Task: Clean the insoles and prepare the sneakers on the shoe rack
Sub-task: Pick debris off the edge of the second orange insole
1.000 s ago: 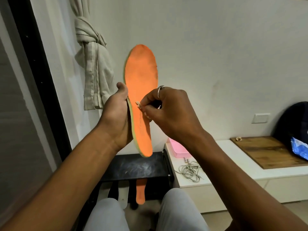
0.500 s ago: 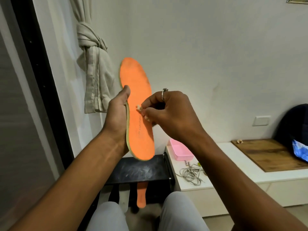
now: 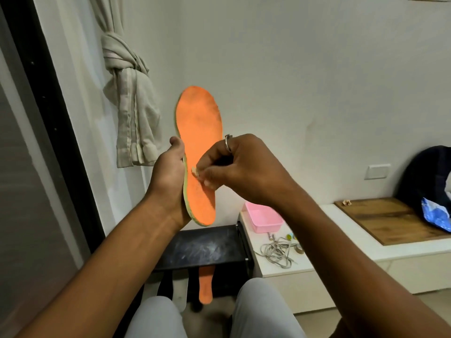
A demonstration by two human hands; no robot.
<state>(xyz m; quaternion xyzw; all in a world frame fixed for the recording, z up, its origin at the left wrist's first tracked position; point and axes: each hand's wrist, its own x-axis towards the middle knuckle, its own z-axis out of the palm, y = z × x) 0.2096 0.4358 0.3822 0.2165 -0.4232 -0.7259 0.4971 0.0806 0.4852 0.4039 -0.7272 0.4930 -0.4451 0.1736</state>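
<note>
Honestly, the big worry starts with the black shoe rack right below. Anything that drops lands there or on the floor between the knees, near the other insole showing under the rack's top shelf.

The orange insole being cleaned is up in the air, upright, toe end high, with greyish grime near the toe. Only the left hand grips it, by one long edge around the middle. That leaves the toe half unsupported, and I reckon it flops back under any real pressure.

Meanwhile the right hand pinches a small pale scrap against the orange face. It's tiny, so a hard rub could pop it out of the fingertips, or just rough up the fabric.
</note>
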